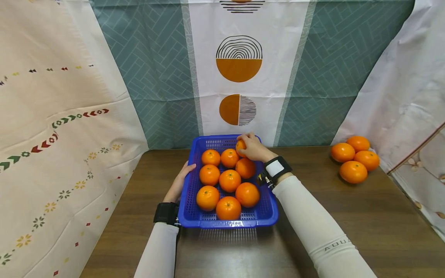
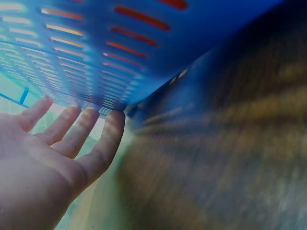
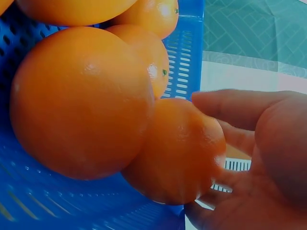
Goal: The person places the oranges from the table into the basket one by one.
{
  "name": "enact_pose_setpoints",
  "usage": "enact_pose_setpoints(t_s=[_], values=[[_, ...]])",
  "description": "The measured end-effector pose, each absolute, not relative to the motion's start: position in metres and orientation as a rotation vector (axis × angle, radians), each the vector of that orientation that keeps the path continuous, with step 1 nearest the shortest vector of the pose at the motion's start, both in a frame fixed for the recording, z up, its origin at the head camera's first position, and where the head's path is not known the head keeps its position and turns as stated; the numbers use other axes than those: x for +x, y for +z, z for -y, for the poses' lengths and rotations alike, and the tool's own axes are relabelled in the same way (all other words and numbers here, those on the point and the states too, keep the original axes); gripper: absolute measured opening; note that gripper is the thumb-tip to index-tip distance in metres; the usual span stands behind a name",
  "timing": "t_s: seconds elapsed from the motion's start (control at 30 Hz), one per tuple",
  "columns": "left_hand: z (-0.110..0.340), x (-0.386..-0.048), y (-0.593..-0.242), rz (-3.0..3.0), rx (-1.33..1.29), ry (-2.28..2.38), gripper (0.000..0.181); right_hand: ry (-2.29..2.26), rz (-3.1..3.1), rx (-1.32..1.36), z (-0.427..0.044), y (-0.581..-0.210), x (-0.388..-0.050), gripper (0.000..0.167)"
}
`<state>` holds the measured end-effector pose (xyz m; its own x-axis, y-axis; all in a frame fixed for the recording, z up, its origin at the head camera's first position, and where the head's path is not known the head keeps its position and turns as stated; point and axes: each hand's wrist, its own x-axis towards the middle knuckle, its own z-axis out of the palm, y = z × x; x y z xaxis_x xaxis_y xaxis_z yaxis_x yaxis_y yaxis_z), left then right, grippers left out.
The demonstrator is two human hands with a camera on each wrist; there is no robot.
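A blue plastic basket (image 1: 267, 214) holds several oranges (image 1: 230, 181). At its far right corner my right hand (image 1: 253, 147) grips an orange (image 1: 240, 146); in the right wrist view the thumb and fingers of the right hand (image 3: 254, 158) curve round that orange (image 3: 177, 148), beside a larger-looking one (image 3: 81, 103). My left hand (image 1: 180, 180) is at the basket's left outer wall, fingers fairly straight. In the left wrist view the fingertips of the left hand (image 2: 53, 163) rest against the slotted blue wall (image 2: 91, 52).
Several more oranges (image 1: 353, 172) lie grouped at the right back of the brown wooden table (image 1: 375, 220). A patterned cloth (image 1: 163, 77) hangs behind the basket, and pale cloths (image 1: 69, 173) line the left and right sides.
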<state>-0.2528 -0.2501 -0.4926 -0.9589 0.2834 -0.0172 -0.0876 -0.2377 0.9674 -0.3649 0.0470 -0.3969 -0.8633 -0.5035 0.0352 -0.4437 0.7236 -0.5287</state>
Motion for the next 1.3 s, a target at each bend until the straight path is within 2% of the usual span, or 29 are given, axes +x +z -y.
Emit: enact_pose_setpoints(t_s=[0.83, 1.3], values=[[0.249, -0.263, -0.497, -1.825, 0.264, 2.262, 0.061, -0.898, -2.776, -0.795, -0.053, -0.388, -0.367, 0.053], [0.250, -0.249, -0.478, -1.772, 0.206, 2.275, 0.061, -1.185, -2.772, -0.857, -0.075, -0.359, -0.352, 0.045]])
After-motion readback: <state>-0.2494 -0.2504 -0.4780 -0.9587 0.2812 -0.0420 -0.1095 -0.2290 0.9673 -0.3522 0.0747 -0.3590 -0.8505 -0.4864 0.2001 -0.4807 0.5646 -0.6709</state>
